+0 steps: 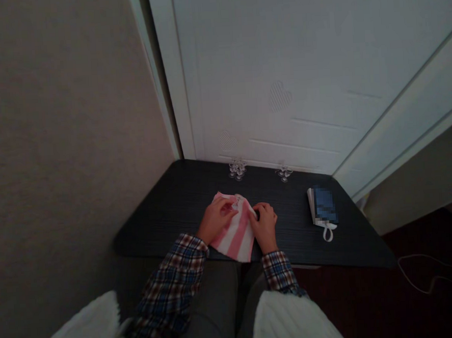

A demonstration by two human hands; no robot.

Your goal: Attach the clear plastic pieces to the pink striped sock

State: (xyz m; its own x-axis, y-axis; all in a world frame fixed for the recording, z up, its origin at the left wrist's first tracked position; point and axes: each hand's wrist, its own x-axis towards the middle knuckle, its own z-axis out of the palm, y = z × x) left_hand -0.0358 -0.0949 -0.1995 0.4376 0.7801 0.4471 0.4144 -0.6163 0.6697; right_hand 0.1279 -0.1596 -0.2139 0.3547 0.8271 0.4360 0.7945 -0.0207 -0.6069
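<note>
A pink-and-white striped cloth piece [236,240], perhaps a small bag, lies near the front edge of the dark table. My left hand [217,221] rests over its left side, thumb and fingers drawn together around a small clear or whitish thing [235,205] on the cloth; its kind is too blurred to tell. On the other side, my right hand [265,225] has its fingers curled and its thumb on the cloth's right edge, gripping it. Both hands are close together, with plaid sleeves at the wrists.
Clear small pieces, hook-like or cup-like, stand in a larger cluster [237,169] and a smaller one [284,172] at the back of the black table [167,208]. A pixelated blue item with a white loop [325,206] lies right. A white panel and a wall border the table.
</note>
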